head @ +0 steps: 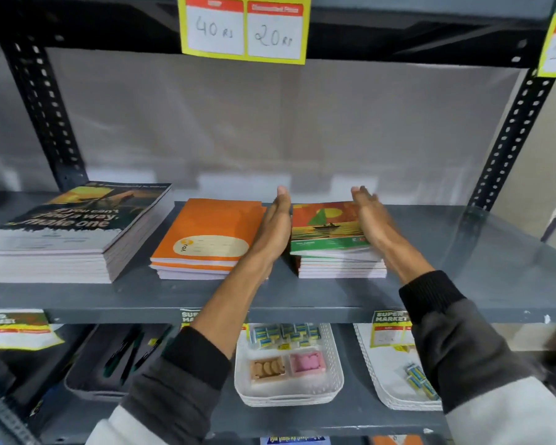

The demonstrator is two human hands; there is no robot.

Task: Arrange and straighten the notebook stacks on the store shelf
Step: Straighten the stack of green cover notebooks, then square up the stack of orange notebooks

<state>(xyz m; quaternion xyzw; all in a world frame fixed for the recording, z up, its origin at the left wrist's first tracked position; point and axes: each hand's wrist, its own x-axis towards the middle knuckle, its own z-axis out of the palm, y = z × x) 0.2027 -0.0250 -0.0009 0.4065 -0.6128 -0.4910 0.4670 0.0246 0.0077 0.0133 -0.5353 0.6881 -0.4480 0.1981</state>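
A: Where's the notebook stack [337,245]?
B: On the shelf [463,252], between both flat hands, beside the orange stack [206,239].
A: Fingers?
B: Left hand [275,224] and right hand [371,220]: straight, together, gripping nothing

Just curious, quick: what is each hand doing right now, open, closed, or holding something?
Left hand: open and flat, against the left side of the sailboat notebook stack.
Right hand: open and flat, at that stack's right side.

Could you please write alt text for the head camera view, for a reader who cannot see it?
A person's left hand and right hand, both flat and open, flank a stack of sailboat-cover notebooks on a grey store shelf. To its left sit an orange stack and a taller dark-covered stack.
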